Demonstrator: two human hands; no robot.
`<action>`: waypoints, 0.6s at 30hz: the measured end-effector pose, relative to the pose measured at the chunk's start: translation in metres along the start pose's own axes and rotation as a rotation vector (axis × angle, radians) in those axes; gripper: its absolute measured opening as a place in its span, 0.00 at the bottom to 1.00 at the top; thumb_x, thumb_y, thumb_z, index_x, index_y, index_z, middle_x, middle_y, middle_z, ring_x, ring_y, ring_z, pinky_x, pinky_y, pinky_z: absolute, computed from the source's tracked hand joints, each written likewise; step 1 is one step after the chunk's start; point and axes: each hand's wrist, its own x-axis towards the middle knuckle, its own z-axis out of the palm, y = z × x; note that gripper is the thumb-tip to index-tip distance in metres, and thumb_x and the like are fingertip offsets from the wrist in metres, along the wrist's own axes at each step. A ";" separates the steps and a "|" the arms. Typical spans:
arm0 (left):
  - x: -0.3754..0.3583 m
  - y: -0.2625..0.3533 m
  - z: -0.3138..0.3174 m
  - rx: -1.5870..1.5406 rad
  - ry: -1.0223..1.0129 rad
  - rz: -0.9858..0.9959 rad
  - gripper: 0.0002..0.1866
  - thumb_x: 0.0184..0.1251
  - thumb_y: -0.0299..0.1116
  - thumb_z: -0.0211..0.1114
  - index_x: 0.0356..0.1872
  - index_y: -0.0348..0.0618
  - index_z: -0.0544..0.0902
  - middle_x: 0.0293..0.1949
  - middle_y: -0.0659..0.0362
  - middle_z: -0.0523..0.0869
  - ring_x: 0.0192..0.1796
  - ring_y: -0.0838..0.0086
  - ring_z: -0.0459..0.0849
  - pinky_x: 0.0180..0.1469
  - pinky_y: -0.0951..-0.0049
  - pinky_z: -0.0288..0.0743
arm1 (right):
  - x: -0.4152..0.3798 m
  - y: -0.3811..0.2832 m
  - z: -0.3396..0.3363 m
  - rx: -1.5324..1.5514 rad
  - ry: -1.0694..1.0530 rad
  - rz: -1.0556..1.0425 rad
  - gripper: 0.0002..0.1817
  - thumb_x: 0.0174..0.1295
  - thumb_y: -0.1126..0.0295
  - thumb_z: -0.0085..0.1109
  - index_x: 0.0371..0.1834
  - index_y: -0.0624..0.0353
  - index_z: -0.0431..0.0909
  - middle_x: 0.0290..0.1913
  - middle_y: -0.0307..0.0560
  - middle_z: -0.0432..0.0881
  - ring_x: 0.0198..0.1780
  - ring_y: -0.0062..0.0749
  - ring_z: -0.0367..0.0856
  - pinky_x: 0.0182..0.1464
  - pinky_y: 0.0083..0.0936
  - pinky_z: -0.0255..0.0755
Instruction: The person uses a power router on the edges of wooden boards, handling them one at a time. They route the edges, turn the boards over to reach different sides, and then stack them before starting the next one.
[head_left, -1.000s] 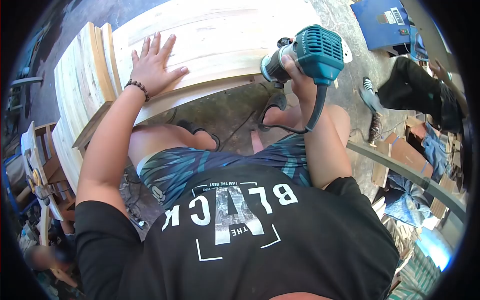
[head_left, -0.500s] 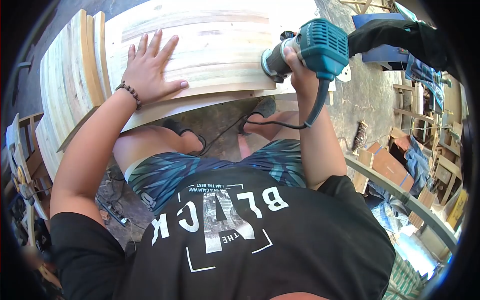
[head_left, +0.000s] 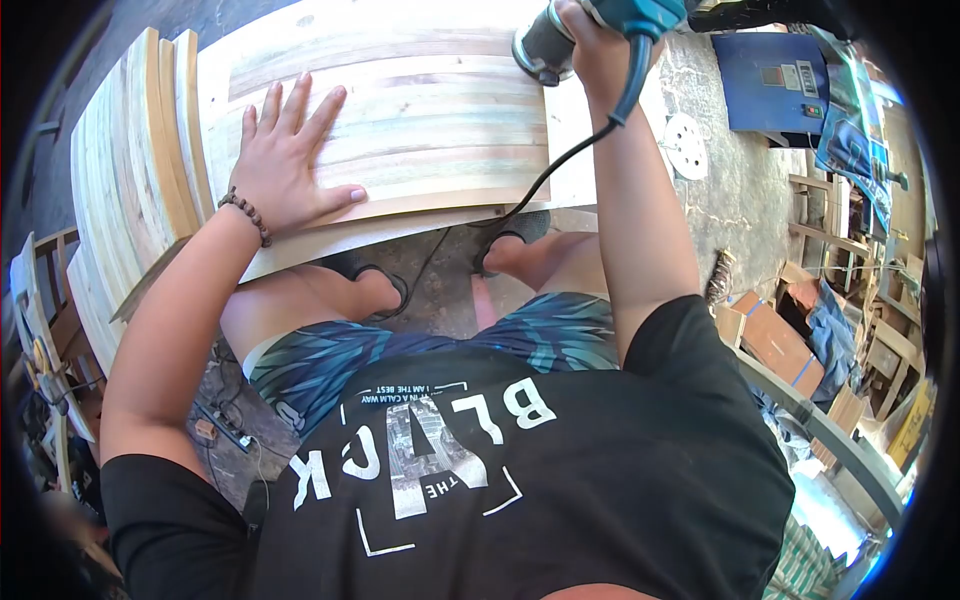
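A light striped wooden panel (head_left: 440, 120) lies flat in front of me on a paler board. My left hand (head_left: 285, 160) presses on its left part, fingers spread and palm down, with nothing held. At the panel's far right edge my right hand (head_left: 595, 50) is wrapped round a teal-topped trim router (head_left: 548, 42). The router's round base sits at that edge; its top is partly cut off by the frame. From the router a black cord (head_left: 560, 160) hangs down past the panel's near edge toward the floor.
Thick wooden boards (head_left: 125, 160) stand at the left of the panel. On the right are a white perforated disc (head_left: 685, 147), a blue machine box (head_left: 770, 85) and scrap wood (head_left: 775, 340). My feet rest below the panel near the cord.
My right hand and the router have moved away from me along the panel's right edge, pulling the cord up. My left hand stays flat on the panel.
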 end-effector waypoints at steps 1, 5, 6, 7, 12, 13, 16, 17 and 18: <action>0.000 0.000 0.000 -0.007 -0.001 -0.001 0.61 0.49 0.76 0.69 0.86 0.69 0.57 0.87 0.48 0.51 0.86 0.38 0.48 0.82 0.30 0.43 | 0.005 -0.009 0.005 0.008 0.051 0.024 0.14 0.52 0.79 0.73 0.43 0.63 0.83 0.43 0.44 0.85 0.41 0.31 0.85 0.46 0.31 0.80; 0.001 0.000 -0.001 0.002 -0.005 -0.007 0.62 0.48 0.76 0.69 0.86 0.69 0.57 0.87 0.48 0.51 0.86 0.38 0.48 0.82 0.30 0.43 | 0.029 0.011 0.019 0.161 0.115 -0.093 0.22 0.51 0.81 0.73 0.51 0.62 0.78 0.43 0.42 0.85 0.42 0.29 0.84 0.48 0.29 0.80; 0.000 0.001 -0.001 0.001 -0.001 -0.006 0.62 0.48 0.76 0.69 0.86 0.68 0.57 0.87 0.48 0.51 0.86 0.38 0.48 0.82 0.30 0.44 | 0.035 0.008 0.024 0.169 0.150 -0.122 0.25 0.50 0.79 0.74 0.53 0.61 0.77 0.43 0.41 0.84 0.43 0.29 0.84 0.48 0.30 0.80; 0.000 0.001 -0.001 0.003 0.006 -0.005 0.62 0.48 0.76 0.69 0.86 0.68 0.58 0.87 0.48 0.51 0.86 0.38 0.48 0.82 0.30 0.44 | 0.038 0.011 0.026 0.098 0.137 -0.130 0.25 0.50 0.78 0.75 0.53 0.61 0.77 0.43 0.41 0.84 0.44 0.30 0.84 0.48 0.30 0.80; 0.000 0.006 -0.003 0.004 -0.005 -0.008 0.63 0.47 0.77 0.70 0.86 0.67 0.58 0.87 0.48 0.51 0.86 0.39 0.49 0.82 0.31 0.44 | 0.072 0.032 0.049 -0.197 0.174 -0.147 0.34 0.46 0.64 0.80 0.58 0.59 0.76 0.48 0.52 0.86 0.50 0.48 0.86 0.55 0.40 0.79; 0.001 0.005 -0.004 0.001 -0.002 -0.013 0.63 0.47 0.77 0.70 0.86 0.66 0.58 0.87 0.48 0.51 0.86 0.39 0.49 0.82 0.31 0.43 | 0.077 0.027 0.052 -0.192 0.158 -0.161 0.35 0.45 0.63 0.80 0.59 0.59 0.76 0.48 0.53 0.86 0.51 0.51 0.86 0.56 0.42 0.79; 0.000 0.005 -0.005 0.009 -0.004 -0.019 0.62 0.48 0.76 0.71 0.86 0.66 0.58 0.87 0.48 0.50 0.86 0.40 0.48 0.82 0.32 0.42 | 0.087 0.017 0.043 -0.226 0.141 -0.168 0.37 0.45 0.64 0.80 0.60 0.58 0.75 0.49 0.53 0.86 0.52 0.51 0.86 0.57 0.42 0.79; -0.001 0.005 -0.004 0.007 -0.003 -0.021 0.62 0.48 0.76 0.71 0.86 0.66 0.58 0.87 0.48 0.50 0.86 0.40 0.48 0.82 0.33 0.42 | 0.089 0.015 0.037 -0.275 0.158 -0.203 0.36 0.45 0.65 0.80 0.60 0.58 0.75 0.49 0.53 0.86 0.52 0.50 0.86 0.57 0.42 0.79; -0.002 0.006 -0.005 0.006 -0.005 -0.024 0.61 0.50 0.76 0.70 0.86 0.66 0.58 0.87 0.48 0.50 0.86 0.40 0.48 0.82 0.33 0.42 | 0.090 0.009 0.027 -0.223 0.132 -0.232 0.35 0.45 0.67 0.79 0.59 0.58 0.76 0.49 0.51 0.86 0.51 0.47 0.86 0.56 0.40 0.79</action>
